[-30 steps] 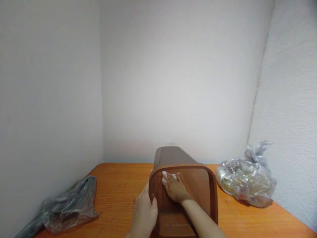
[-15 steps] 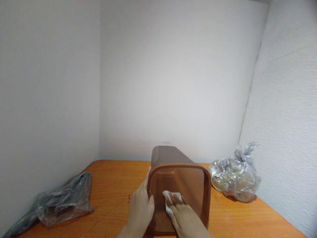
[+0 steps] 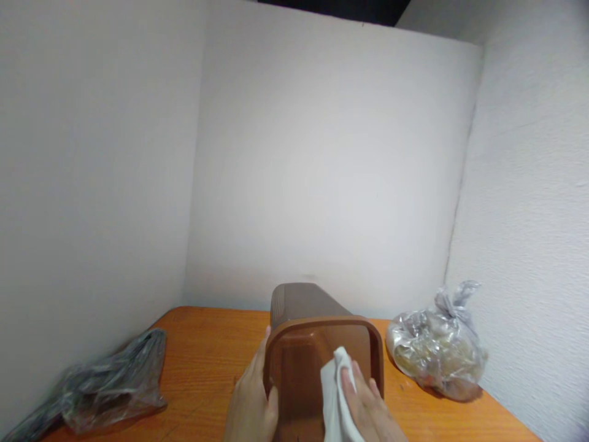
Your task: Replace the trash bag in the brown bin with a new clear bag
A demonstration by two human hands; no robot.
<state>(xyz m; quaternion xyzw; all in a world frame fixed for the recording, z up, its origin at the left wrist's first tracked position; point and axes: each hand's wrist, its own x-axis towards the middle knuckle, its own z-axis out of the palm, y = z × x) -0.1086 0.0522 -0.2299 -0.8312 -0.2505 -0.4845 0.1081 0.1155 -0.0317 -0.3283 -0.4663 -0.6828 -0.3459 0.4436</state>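
A brown plastic bin (image 3: 317,301) lies on its side, its open mouth facing me. My left hand (image 3: 252,393) grips the bin's left rim, thumb at the inner edge and fingers along the outside. In my right hand (image 3: 368,402) is a white cloth (image 3: 338,393), folded and hanging down at the mouth's right part. The fingers of that hand press against the cloth. The lower edge of the bin is cut off by the bottom of the view.
On the orange wooden table (image 3: 216,344), a crumpled dark plastic bag (image 3: 117,383) lies at the left. A knotted clear bag (image 3: 437,350) with things inside stands at the right. White walls (image 3: 322,153) enclose the table at the back and both sides.
My right hand has drawn the cloth from the bin's inside up and right toward the mouth; more of the cloth shows. My left hand still holds the rim. The view has tilted upward.
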